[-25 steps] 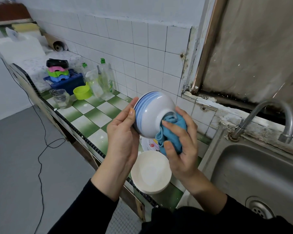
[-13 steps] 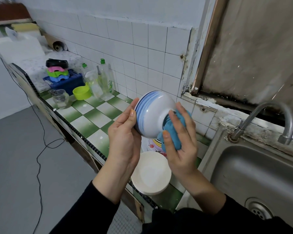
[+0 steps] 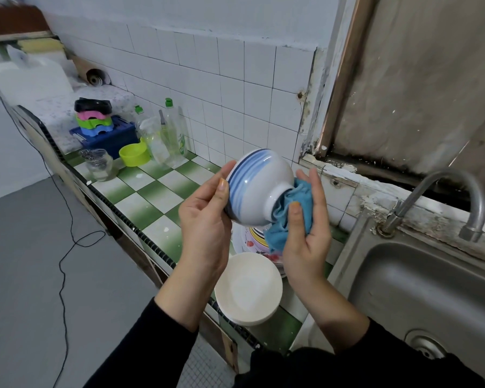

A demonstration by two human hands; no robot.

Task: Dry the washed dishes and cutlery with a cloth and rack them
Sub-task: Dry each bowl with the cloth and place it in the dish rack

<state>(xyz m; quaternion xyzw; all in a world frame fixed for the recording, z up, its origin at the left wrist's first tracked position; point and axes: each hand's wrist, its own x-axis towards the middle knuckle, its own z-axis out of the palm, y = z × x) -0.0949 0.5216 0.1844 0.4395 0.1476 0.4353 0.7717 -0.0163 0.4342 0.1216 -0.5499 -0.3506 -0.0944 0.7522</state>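
Observation:
A white bowl with blue stripes is held on its side above the counter, its foot turned to the right. My left hand grips its rim from the left, thumb on the striped edge. My right hand holds a blue cloth bunched against the bowl's foot, fingers curled round the cloth. Below them a plain white bowl stands on the counter, with a patterned plate behind it, partly hidden by my hands.
A green-and-white tiled counter runs back left, carrying a glass jar, a lime green bowl, clear bottles and a blue crate of coloured plastic items. A steel sink with a tap lies right. A cable trails across the grey floor.
The bowl has tilted a little, and my right hand has shifted the cloth round its foot. My left hand keeps its hold on the rim.

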